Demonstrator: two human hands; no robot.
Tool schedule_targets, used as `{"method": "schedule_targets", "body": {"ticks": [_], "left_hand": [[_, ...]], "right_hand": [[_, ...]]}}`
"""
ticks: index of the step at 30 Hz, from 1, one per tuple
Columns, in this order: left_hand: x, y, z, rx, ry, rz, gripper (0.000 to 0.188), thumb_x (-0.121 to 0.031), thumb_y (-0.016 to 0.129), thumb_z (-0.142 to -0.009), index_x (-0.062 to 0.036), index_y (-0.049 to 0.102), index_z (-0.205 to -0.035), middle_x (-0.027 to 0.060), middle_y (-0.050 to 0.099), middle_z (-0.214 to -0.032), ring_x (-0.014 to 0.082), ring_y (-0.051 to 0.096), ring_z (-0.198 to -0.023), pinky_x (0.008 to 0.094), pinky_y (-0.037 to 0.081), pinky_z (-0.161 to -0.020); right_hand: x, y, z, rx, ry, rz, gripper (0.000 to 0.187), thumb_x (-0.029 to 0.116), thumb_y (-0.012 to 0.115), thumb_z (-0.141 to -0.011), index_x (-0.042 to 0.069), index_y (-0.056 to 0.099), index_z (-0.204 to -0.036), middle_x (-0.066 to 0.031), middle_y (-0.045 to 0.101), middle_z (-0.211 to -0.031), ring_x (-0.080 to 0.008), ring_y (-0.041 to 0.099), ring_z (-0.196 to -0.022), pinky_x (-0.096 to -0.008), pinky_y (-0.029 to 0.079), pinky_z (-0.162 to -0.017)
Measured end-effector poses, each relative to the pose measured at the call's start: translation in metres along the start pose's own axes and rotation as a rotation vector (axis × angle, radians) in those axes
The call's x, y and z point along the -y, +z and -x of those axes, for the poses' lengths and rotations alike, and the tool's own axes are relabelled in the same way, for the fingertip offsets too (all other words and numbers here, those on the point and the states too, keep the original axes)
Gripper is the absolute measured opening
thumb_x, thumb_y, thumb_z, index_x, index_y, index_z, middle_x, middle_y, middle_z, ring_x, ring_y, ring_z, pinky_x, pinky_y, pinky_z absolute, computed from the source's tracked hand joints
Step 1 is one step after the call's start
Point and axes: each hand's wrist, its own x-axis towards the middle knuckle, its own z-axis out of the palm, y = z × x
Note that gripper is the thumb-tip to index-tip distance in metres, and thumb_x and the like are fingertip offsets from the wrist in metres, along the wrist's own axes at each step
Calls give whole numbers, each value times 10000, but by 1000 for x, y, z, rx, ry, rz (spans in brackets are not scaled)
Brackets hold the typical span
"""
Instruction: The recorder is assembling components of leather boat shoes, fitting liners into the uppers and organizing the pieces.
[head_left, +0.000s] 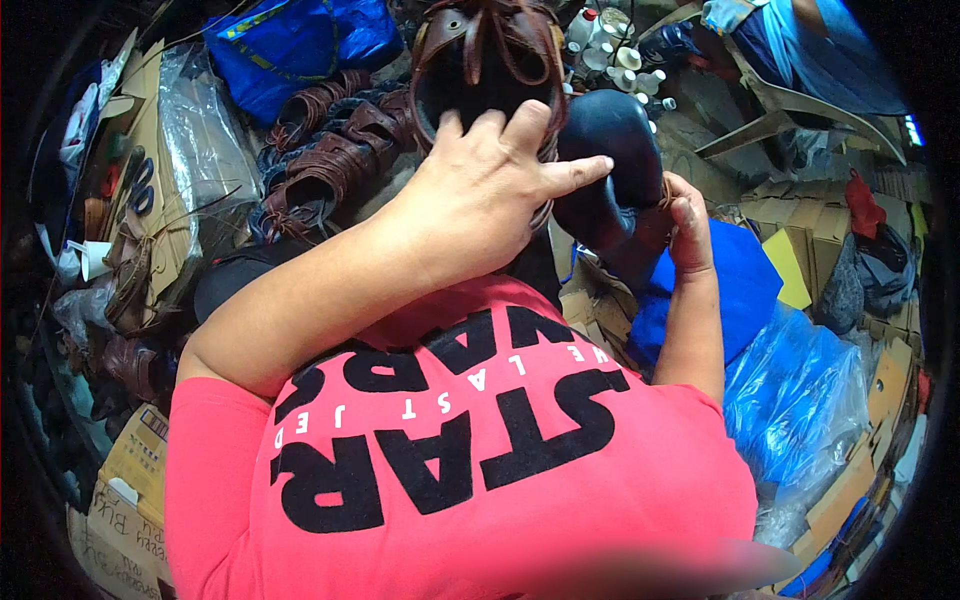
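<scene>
A brown leather lace-up shoe [545,70] stands at the top middle, its opening toward me and its laces tied in a bow. The fingers of my left hand [485,185] hook over the edge of that opening, their tips partly hidden inside. My left thumb stretches right, against a smooth black shoe-shaped piece [600,150], apparently the underside of a second shoe. On its right side, my right hand [690,225] has its fingers closed at the edge, where a bit of brown lace shows. What those fingers grip is partly hidden.
More brown strappy shoes [330,180] lie in rows at the left, below a blue bag [300,45]. Several small bottles [615,55] stand at the back. Blue sheeting [715,290] and clear plastic [800,400] lie at the right, among cardboard pieces [790,220].
</scene>
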Motion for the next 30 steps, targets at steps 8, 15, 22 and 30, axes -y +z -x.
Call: {"method": "schedule_targets", "body": {"ticks": [8, 15, 22, 30], "left_hand": [[3, -2, -4, 83, 17, -27, 617, -129, 621, -706, -370, 478, -1256, 137, 445, -990, 281, 501, -922, 405, 379, -756], [1, -5, -6, 147, 10, -60, 632, -157, 634, -715, -388, 447, -1273, 178, 459, -1051, 316, 531, -910, 437, 401, -753], [5, -6, -12, 185, 37, -53, 653, -75, 596, -689, -359, 466, -1262, 214, 467, -1062, 339, 532, -943, 456, 403, -768], [9, -14, -6, 239, 39, 41, 594, -26, 550, -689, -309, 508, -1210, 228, 479, -1032, 362, 512, -968, 459, 383, -816]], "right_hand": [[23, 54, -4, -106, 30, -72, 583, 454, 697, -709, 36, 514, -1071, -29, 559, -951, -112, 505, -883, -247, 395, -785], [25, 62, -8, 22, 255, -59, 668, 572, 510, -825, -19, 520, -1136, -77, 575, -1051, -137, 532, -951, -276, 413, -851], [45, 63, -12, 99, 268, 140, 766, 655, 441, -804, -28, 518, -1143, -96, 583, -1051, -144, 541, -952, -283, 421, -848], [34, 65, -26, -34, 485, -331, 782, 648, 454, -796, -20, 490, -1201, -164, 578, -1118, -219, 580, -1010, -324, 450, -874]]}}
